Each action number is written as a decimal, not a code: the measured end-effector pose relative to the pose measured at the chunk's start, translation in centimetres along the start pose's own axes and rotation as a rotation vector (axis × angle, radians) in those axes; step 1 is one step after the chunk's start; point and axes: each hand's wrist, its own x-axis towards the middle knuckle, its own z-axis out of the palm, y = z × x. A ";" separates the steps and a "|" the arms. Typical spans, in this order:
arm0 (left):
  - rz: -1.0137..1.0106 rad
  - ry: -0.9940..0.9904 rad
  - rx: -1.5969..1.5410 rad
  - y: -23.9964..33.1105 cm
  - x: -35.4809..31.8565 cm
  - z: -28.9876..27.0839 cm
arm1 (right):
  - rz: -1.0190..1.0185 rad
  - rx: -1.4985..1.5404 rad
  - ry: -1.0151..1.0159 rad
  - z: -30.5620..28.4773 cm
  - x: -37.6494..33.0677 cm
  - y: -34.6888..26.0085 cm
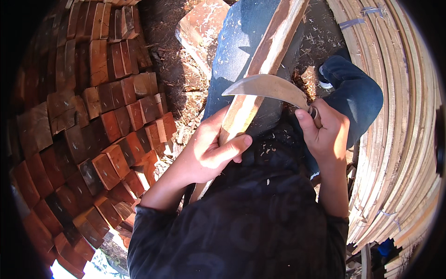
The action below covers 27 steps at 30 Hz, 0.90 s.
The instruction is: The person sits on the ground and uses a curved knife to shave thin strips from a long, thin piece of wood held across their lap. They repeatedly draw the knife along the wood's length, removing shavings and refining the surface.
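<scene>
Timber strip, long and partly pale, partly brown, runs on a slant in the head view, from the top edge right of centre down to the lower middle of the frame. Left hand, at the centre, is closed around its lower part, thumb laid across the top and the other fingers mostly hidden on the far side. Right hand, right of centre, has its fingers curled tight about the handle of a curved knife, thumb pressed near the base of the blade. That blade lies across the strip above the left hand, its tip toward the left; whether the edge bites into the wood cannot be told. Behind the strip, a blue jeans leg is sprinkled with shavings, and a bent knee shows at right. Stacked reddish blocks fill the left side of the frame, while long pale slats line the right, with a grey tie at upper right. Dark shirt takes up the lower middle
</scene>
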 end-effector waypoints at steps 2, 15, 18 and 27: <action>0.020 0.015 -0.006 0.1 0.1 0.3 | 0.041 -0.013 -0.004 -0.1 0.2 0.1; -0.019 -0.010 -0.019 0.0 0.1 -0.1 | -0.165 -0.148 0.073 0.4 1.6 0.6; -0.003 0.006 -0.091 0.0 0.0 0.0 | -0.158 -0.197 0.094 0.3 2.0 0.9; 0.011 -0.007 -0.028 -0.3 -0.8 -0.3 | 0.395 -0.231 0.432 -3.8 4.1 9.9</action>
